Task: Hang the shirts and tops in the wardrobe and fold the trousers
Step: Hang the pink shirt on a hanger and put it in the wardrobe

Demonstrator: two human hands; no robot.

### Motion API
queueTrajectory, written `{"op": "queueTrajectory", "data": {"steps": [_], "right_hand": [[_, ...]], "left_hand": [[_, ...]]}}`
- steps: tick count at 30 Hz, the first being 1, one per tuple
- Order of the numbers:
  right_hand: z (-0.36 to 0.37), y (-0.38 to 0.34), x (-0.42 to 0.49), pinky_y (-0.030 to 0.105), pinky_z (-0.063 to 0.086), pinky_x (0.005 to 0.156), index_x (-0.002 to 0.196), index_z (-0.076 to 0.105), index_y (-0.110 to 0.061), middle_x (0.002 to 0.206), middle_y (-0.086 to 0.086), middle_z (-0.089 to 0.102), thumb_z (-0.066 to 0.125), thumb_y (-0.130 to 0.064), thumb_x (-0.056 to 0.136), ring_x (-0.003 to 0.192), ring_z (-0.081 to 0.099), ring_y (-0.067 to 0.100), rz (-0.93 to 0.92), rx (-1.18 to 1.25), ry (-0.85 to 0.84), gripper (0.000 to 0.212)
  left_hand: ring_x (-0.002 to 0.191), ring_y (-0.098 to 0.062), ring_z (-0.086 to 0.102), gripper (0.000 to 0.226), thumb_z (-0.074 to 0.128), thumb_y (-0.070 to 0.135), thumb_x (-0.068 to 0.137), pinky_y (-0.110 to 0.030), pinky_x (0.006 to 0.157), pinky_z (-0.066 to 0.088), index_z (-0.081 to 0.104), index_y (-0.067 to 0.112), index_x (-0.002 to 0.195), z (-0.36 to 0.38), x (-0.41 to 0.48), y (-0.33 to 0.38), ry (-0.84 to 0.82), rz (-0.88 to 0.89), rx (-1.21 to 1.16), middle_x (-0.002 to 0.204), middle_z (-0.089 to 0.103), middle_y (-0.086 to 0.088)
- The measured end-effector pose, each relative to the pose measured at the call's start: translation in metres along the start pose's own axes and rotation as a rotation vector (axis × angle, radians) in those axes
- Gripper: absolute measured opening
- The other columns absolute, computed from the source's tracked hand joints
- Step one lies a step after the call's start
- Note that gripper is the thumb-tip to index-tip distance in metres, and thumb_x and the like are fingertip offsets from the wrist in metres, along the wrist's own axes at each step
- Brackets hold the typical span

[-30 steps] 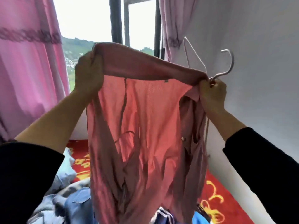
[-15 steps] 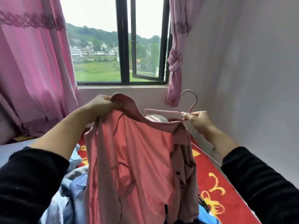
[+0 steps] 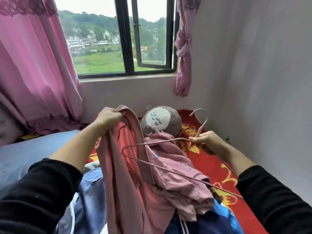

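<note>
The left hand is closed on a bunched edge of the pink shirt, near the collar or shoulder, holding it up at about 10 o'clock from the middle of the view. The right hand pinches the neck of the pink hanger just below its hook, at about 2 o'clock. A second ago both hands held the shirt stretched high in front of the window; now they have dropped low over the bed, and the right hand has let go of the cloth and keeps only the hanger. That suggests the spreading step is over and the threading step is starting: the hanger's far corner reaches toward the shirt's opening, but whether it is already inside is hard to tell.

The shirt is a soft, thin, dusty-pink button-up. Its left side hangs in a long fold from the left hand, while the rest lies crumpled on the clothes pile at 6 o'clock, small buttons showing. Under it are a pair of jeans and a blue top. A grey stuffed toy sits at 12 o'clock, below the window.
</note>
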State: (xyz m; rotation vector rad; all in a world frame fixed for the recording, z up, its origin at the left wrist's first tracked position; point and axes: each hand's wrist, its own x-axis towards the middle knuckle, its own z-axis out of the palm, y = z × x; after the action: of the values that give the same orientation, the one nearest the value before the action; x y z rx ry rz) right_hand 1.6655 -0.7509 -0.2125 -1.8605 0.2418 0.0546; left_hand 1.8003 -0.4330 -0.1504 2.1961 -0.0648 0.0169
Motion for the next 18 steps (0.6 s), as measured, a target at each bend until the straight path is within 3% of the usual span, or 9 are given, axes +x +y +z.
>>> {"op": "queueTrajectory", "data": {"steps": [4,7,9,10,12,14,16,17,18], "right_hand": [[0.037,0.000,0.005,0.015,0.025,0.038,0.073,0.073,-0.001,0.042,-0.012,0.043,0.069,-0.019,0.088,0.035,0.031,0.000,-0.132,-0.108,0.074,0.023],[0.075,-0.006,0.010,0.013,0.035,0.049,0.079,0.072,0.001,0.059,-0.006,0.061,0.064,-0.021,0.091,0.050,0.049,0.003,-0.250,-0.280,0.119,0.027],[0.099,-0.007,0.012,0.025,0.049,0.068,0.085,0.073,-0.002,0.077,0.005,0.072,0.062,-0.025,0.091,0.067,0.062,0.017,-0.307,-0.283,0.116,0.026],[0.108,-0.007,0.013,0.031,0.049,0.072,0.089,0.074,-0.006,0.080,0.005,0.073,0.063,-0.025,0.091,0.070,0.063,0.018,-0.322,-0.280,0.130,0.022],[0.120,-0.010,0.012,0.033,0.042,0.065,0.087,0.076,-0.011,0.065,-0.006,0.067,0.063,-0.025,0.091,0.059,0.053,0.008,-0.352,-0.307,0.175,0.019],[0.125,-0.012,0.012,0.028,0.032,0.054,0.063,0.067,-0.014,0.043,-0.013,0.048,0.065,-0.027,0.090,0.047,0.042,0.005,-0.368,-0.295,0.195,0.030],[0.127,-0.013,0.012,0.023,0.026,0.049,0.048,0.047,-0.018,0.038,-0.012,0.043,0.067,-0.027,0.088,0.042,0.040,0.003,-0.391,-0.263,0.190,0.046],[0.129,-0.014,0.011,0.021,0.026,0.048,0.046,0.042,-0.019,0.039,-0.010,0.042,0.067,-0.024,0.088,0.042,0.039,0.003,-0.399,-0.257,0.190,0.049],[0.131,-0.015,0.009,0.020,0.027,0.047,0.046,0.041,-0.020,0.040,-0.010,0.040,0.067,-0.021,0.087,0.042,0.039,0.002,-0.403,-0.255,0.197,0.048]], "left_hand": [[0.050,-0.018,0.031,0.044,0.058,0.050,0.085,-0.029,0.050,0.027,0.044,0.019,0.057,0.012,-0.013,0.015,0.000,0.060,0.034,0.049,0.036,0.004],[0.044,-0.014,0.028,0.050,0.053,0.048,0.090,-0.027,0.046,0.025,0.037,0.019,0.053,0.025,-0.029,0.025,-0.025,0.119,-0.010,0.040,0.032,0.008],[0.039,-0.012,0.028,0.052,0.051,0.041,0.094,-0.023,0.041,0.024,0.038,0.018,0.049,0.032,-0.041,0.028,-0.068,0.156,-0.090,0.038,0.033,0.006],[0.037,-0.011,0.029,0.053,0.050,0.038,0.095,-0.022,0.040,0.025,0.039,0.017,0.048,0.035,-0.048,0.028,-0.095,0.164,-0.124,0.038,0.035,0.004],[0.040,-0.010,0.034,0.051,0.049,0.035,0.096,-0.019,0.039,0.028,0.044,0.017,0.049,0.034,-0.060,0.026,-0.164,0.168,-0.130,0.041,0.040,0.004],[0.048,-0.006,0.043,0.040,0.052,0.037,0.095,-0.016,0.044,0.037,0.058,0.016,0.061,0.026,-0.068,0.019,-0.334,0.150,-0.046,0.049,0.050,0.009],[0.064,-0.003,0.056,0.021,0.061,0.037,0.090,-0.017,0.057,0.048,0.069,0.018,0.088,0.015,-0.074,0.013,-0.586,0.142,0.041,0.068,0.061,0.011],[0.077,-0.001,0.059,0.020,0.066,0.036,0.087,-0.017,0.067,0.050,0.069,0.023,0.102,0.011,-0.074,0.009,-0.659,0.160,0.068,0.082,0.065,0.011],[0.092,-0.001,0.058,0.036,0.071,0.038,0.082,-0.016,0.079,0.048,0.064,0.029,0.116,0.009,-0.073,0.005,-0.660,0.195,0.121,0.099,0.065,0.009]]}}
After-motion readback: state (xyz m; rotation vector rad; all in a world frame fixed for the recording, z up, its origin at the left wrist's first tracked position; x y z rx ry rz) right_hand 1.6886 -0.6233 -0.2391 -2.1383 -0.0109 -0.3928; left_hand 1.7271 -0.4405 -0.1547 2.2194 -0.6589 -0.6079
